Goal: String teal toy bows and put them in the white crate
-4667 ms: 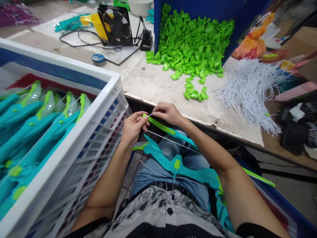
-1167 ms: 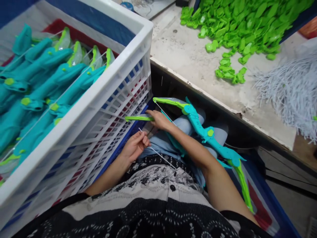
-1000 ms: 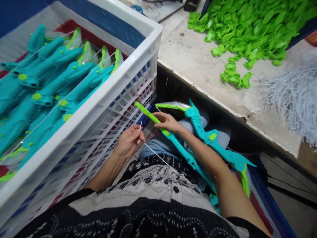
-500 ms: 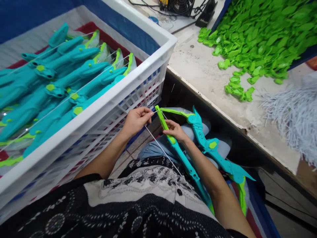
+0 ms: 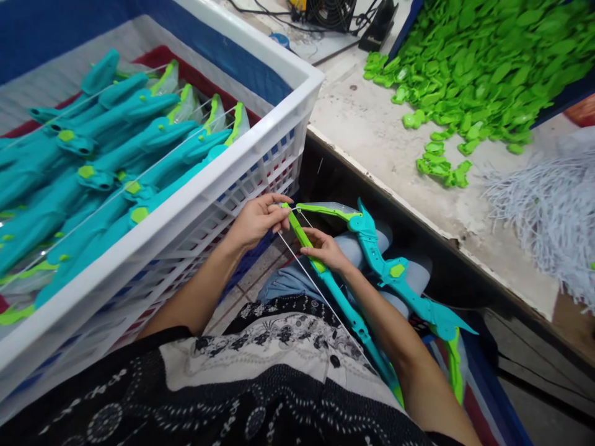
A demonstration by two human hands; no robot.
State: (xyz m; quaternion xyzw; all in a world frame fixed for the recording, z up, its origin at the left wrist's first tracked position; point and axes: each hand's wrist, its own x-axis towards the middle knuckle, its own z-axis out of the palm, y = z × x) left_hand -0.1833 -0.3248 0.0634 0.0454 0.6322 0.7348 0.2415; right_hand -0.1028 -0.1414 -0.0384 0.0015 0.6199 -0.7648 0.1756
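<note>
My left hand (image 5: pixel 261 222) is closed in a pinch on a white cord (image 5: pixel 309 275) at the tip of a long green-and-teal plastic bar (image 5: pixel 331 282). The fingers partly cover that tip. My right hand (image 5: pixel 325 249) wraps round the green part of the bar, lower down. To its right, across my lap, lies a teal toy bow (image 5: pixel 372 238) with green limb ends. One stretch of cord reaches the bow's upper green tip, and another slants down over my shirt. How the cord is fixed at the bar is hidden by my fingers.
On the left stands a white plastic crate (image 5: pixel 279 118) holding several teal toy bows (image 5: pixel 134 155) strung with cord. A worktable (image 5: pixel 346 118) on the right bears a heap of green plastic parts (image 5: pixel 483 80), a bundle of white cords (image 5: pixel 548 210) and a small fan (image 5: pixel 332 12).
The bar's green tip has shifted left, to my left fingers, which now partly cover it. My right hand has moved slightly left with the bar. The view has shifted slightly.
</note>
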